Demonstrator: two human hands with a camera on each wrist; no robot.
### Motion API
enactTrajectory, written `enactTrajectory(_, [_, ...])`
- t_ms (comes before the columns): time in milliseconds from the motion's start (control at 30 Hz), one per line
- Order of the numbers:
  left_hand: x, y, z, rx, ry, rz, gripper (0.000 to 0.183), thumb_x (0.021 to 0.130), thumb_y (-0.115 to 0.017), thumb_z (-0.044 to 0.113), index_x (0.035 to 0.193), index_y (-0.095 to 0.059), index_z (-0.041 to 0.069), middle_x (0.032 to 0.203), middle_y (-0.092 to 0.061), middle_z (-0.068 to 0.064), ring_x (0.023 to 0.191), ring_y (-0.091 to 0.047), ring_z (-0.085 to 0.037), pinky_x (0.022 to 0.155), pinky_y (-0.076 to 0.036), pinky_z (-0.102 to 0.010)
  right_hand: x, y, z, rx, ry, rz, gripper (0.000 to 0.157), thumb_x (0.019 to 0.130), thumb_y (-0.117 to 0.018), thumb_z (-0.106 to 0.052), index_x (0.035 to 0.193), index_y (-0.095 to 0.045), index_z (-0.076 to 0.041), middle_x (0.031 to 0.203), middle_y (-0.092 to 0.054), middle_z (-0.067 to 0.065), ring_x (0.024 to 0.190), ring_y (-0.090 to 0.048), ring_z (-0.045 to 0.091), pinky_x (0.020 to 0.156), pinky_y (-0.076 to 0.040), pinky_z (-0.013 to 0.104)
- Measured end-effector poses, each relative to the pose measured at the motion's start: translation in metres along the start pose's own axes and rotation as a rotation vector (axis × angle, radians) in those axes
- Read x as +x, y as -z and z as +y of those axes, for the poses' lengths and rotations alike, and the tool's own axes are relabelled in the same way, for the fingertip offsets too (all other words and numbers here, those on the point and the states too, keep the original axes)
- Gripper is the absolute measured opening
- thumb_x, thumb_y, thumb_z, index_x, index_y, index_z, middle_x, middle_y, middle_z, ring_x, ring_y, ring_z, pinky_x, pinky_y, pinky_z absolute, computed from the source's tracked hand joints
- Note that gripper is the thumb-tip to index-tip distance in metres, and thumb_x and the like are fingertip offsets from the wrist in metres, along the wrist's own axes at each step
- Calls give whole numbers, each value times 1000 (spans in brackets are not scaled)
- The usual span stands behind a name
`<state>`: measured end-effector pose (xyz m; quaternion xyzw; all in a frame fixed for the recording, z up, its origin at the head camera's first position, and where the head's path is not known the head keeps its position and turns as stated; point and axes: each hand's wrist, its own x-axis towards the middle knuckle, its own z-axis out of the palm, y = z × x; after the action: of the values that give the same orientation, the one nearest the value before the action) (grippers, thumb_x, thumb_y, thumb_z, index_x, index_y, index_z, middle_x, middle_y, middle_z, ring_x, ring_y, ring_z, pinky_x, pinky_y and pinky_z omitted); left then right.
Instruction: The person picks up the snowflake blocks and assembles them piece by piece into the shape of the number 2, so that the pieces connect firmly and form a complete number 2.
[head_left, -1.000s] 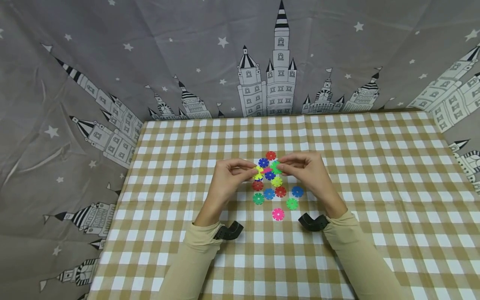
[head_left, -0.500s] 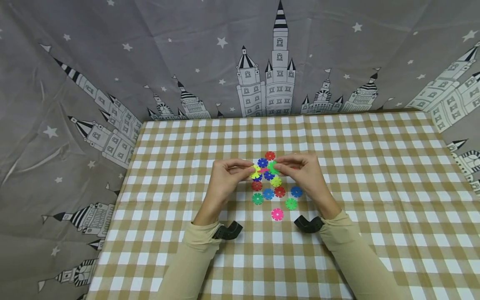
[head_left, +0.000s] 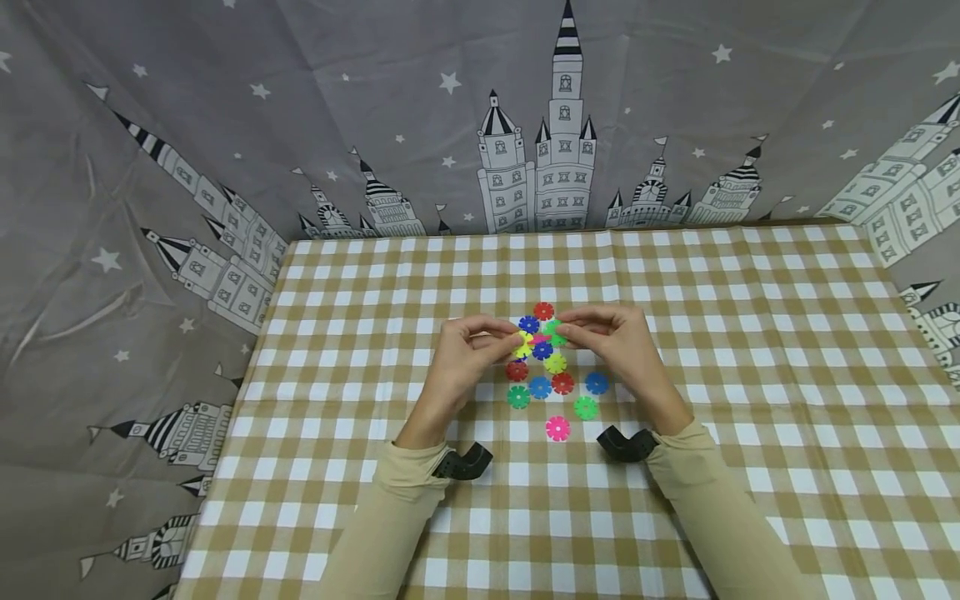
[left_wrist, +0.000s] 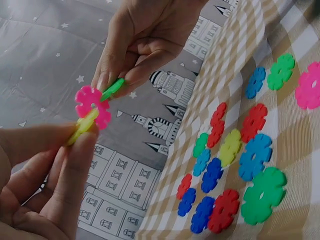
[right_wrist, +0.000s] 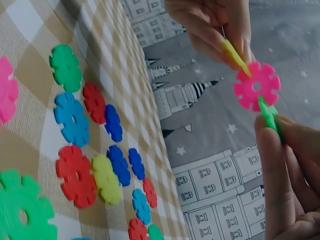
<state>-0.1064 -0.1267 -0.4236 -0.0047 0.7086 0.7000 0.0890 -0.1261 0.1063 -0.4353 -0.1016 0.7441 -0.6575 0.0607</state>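
Observation:
Both hands meet above the table around three joined notched plastic discs. My left hand point(head_left: 467, 358) pinches a yellow disc point(left_wrist: 81, 129) between thumb and fingertips. A green disc point(right_wrist: 269, 116) is pinched the same way by my right hand point(head_left: 622, 342). Between them sits a pink disc point(right_wrist: 270, 86), with the yellow one slotted into one side and the green one into the opposite side. Both outer discs stand crosswise to the pink one. In the head view this chain overlaps the loose discs lying behind it.
Several loose discs lie flat on the checked tablecloth point(head_left: 337, 358), among them a pink disc point(head_left: 557, 429) nearest the body, a blue disc point(head_left: 596, 383) and a red disc point(head_left: 543, 311) farthest away. A grey castle-print curtain point(head_left: 375, 100) hangs behind the table.
Both hands shift slightly left, then back right, with the discs still pinched. The yellow and green discs now appear slightly closer together. The loose discs stay put.

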Motion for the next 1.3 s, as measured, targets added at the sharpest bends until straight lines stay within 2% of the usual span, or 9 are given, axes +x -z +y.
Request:
enactTrajectory(233, [0, 6, 0, 131, 7, -52, 21, 94, -77, 20, 109, -76, 4, 105, -78, -13, 93, -77, -23, 83, -62, -30, 3, 3, 4, 21, -34, -52, 22, 91, -79, -11, 108, -76, 4, 97, -80, -1, 81, -78, 15, 77, -65, 32])
enactTrajectory(300, [0, 7, 0, 156, -3, -63, 24, 96, -76, 25, 110, -77, 6, 110, -77, -15, 98, -76, -26, 85, -61, -31, 3, 0, 4, 27, -52, -72, 21, 91, -79, -10, 107, -76, 4, 95, -80, 2, 80, -78, 16, 75, -65, 32])
enactTrajectory(433, [2, 6, -2, 187, -21, -153, 24, 98, -73, 27, 110, -77, 6, 111, -77, -17, 102, -76, -31, 86, -59, -28, 1, -7, 3, 19, -68, -129, 20, 93, -77, -10, 107, -77, 3, 97, -80, 13, 79, -78, 17, 73, -65, 32])
enactTrajectory(600, [4, 2, -7, 222, -26, -228, 20, 98, -73, 23, 109, -78, 7, 99, -80, -13, 90, -76, -31, 74, -57, -22, -1, -13, 1, -11, -54, -172, 18, 94, -77, -13, 108, -78, -2, 102, -79, 17, 81, -78, 19, 76, -65, 40])
enactTrajectory(700, [3, 2, -8, 226, -37, -221, 19, 97, -74, 20, 109, -77, 5, 100, -80, -13, 90, -77, -31, 74, -59, -23, -1, -14, 1, -11, -60, -182, 18, 94, -77, -14, 108, -79, -3, 104, -79, 16, 82, -79, 20, 79, -65, 44])
enactTrajectory(867, [3, 2, -7, 203, -46, -181, 19, 96, -75, 19, 107, -77, 3, 101, -79, -16, 95, -77, -37, 81, -62, -27, -1, -11, -1, -33, -78, -186, 23, 97, -74, -18, 114, -76, -3, 104, -79, 17, 89, -79, 28, 78, -65, 37])
enactTrajectory(1033, [3, 2, -6, 194, -34, -134, 19, 96, -75, 17, 107, -76, 2, 99, -78, -18, 97, -74, -47, 78, -61, -26, -2, 8, 3, -78, -116, -194, 32, 96, -76, -18, 122, -72, 1, 115, -76, 21, 98, -77, 36, 80, -65, 41])
enactTrajectory(1133, [2, 3, -4, 197, -19, -112, 19, 96, -75, 18, 107, -76, 3, 99, -78, -16, 97, -74, -46, 78, -61, -26, -5, 23, 10, -171, -159, -192, 34, 93, -78, -16, 123, -72, 0, 116, -76, 19, 90, -77, 28, 76, -65, 36])
enactTrajectory(1300, [1, 6, -3, 202, -6, -79, 19, 95, -76, 18, 107, -76, 4, 98, -79, -14, 97, -75, -43, 79, -61, -26, -10, 44, 23, -405, -180, -255, 32, 88, -83, -15, 117, -75, -4, 100, -76, 12, 77, -67, 14, 65, -57, 24])
